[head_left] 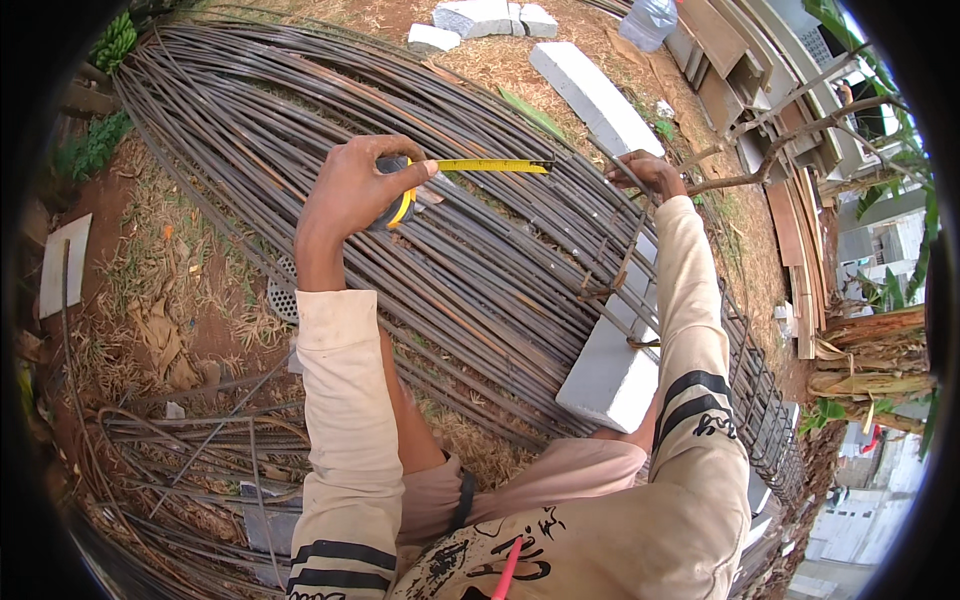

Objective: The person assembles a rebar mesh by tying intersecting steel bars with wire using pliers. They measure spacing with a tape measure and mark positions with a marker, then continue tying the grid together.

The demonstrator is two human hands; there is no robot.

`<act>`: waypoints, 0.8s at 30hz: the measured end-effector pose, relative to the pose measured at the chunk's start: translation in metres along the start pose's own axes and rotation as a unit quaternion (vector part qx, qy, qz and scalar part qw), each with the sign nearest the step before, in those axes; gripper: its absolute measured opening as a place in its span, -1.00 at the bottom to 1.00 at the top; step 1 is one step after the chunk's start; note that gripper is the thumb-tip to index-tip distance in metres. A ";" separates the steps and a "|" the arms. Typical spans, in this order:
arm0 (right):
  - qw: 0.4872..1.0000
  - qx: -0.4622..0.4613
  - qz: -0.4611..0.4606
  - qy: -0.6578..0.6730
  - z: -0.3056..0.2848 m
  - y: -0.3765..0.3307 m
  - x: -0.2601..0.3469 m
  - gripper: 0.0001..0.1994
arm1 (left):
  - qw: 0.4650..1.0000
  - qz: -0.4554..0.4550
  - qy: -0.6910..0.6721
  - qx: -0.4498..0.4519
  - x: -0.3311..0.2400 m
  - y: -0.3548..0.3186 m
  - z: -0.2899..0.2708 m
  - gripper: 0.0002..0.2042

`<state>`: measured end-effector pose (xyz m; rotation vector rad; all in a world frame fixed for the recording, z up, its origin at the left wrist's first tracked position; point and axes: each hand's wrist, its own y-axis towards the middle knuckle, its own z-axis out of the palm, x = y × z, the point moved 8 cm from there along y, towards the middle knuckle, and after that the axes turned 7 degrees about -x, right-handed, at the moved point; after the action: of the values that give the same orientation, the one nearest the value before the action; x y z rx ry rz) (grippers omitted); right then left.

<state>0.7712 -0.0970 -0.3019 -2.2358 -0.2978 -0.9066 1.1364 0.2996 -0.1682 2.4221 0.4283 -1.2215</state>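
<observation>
My left hand (338, 195) is closed around a tape measure (400, 210) with a black and yellow case. Its yellow blade (490, 166) sticks out to the right above a long bundle of steel bars (470, 270), and the blade's free end hangs short of my right hand. Farther right, my right hand (655, 177) has its fingers closed on a thin steel bar (606, 152) at the bundle's far right edge. Its fingertips are partly hidden. A bent steel stirrup (628, 262) lies across the bars just below that hand.
A white concrete block (610, 385) supports the bars near my knees; another long white block (595, 95) lies beyond. Tangled rods (210, 450) spread at lower left. A branch (775, 165) reaches in from the right, near stacked boards (795, 250). A rebar cage (770, 430) stands beside my right arm.
</observation>
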 end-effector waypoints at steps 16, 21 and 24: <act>0.999 0.000 -0.013 -0.053 0.008 0.005 0.017 -0.75 | 0.999 -0.005 0.042 0.011 0.007 0.002 0.002 -0.60; 0.999 -0.028 0.025 -0.039 0.004 0.007 0.011 -0.74 | 1.000 0.007 0.002 0.010 0.003 0.003 0.008 -0.61; 0.999 -0.030 0.023 -0.015 0.002 0.003 0.010 -0.75 | 1.000 0.013 -0.008 0.002 0.007 0.005 0.008 -0.62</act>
<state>0.7810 -0.0982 -0.2981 -2.3038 -0.2352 -0.8697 1.1366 0.2921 -0.1771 2.4126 0.3878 -1.2302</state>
